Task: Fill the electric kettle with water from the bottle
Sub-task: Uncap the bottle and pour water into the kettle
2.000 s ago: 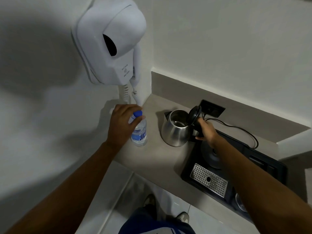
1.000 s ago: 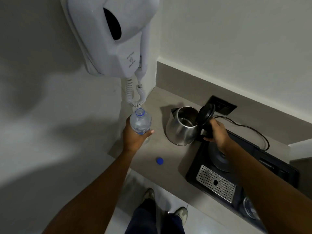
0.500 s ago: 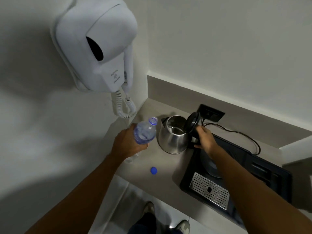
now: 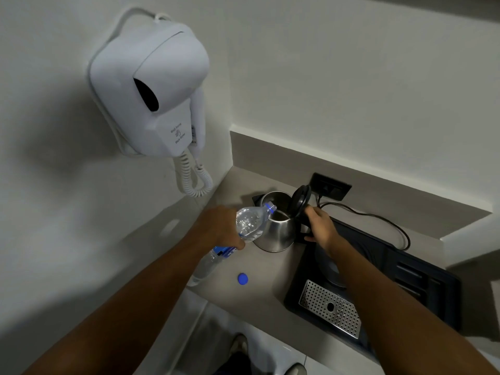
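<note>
A steel electric kettle (image 4: pixel 278 231) stands on the grey counter (image 4: pixel 259 293) with its black lid (image 4: pixel 299 200) hinged up. My right hand (image 4: pixel 319 224) grips the kettle's black handle. My left hand (image 4: pixel 219 226) holds a clear plastic water bottle (image 4: pixel 249 221), tipped nearly flat, its open blue-ringed mouth resting over the kettle's rim. Whether water is flowing I cannot tell. The blue bottle cap (image 4: pixel 242 279) lies loose on the counter in front of the kettle.
A white wall-mounted hair dryer (image 4: pixel 151 96) with a coiled cord (image 4: pixel 194 180) hangs above left. Right of the kettle sits a black tray (image 4: pixel 422 280) holding the kettle base (image 4: pixel 328 269) and a perforated metal drip plate (image 4: pixel 330 308). A black cord (image 4: pixel 378 220) runs to a wall socket (image 4: pixel 330 186).
My left hand uncapped the bottle, left the cap on the counter, lifted the bottle and tilted it rightward until its mouth reached the kettle's opening. My right hand stayed on the handle.
</note>
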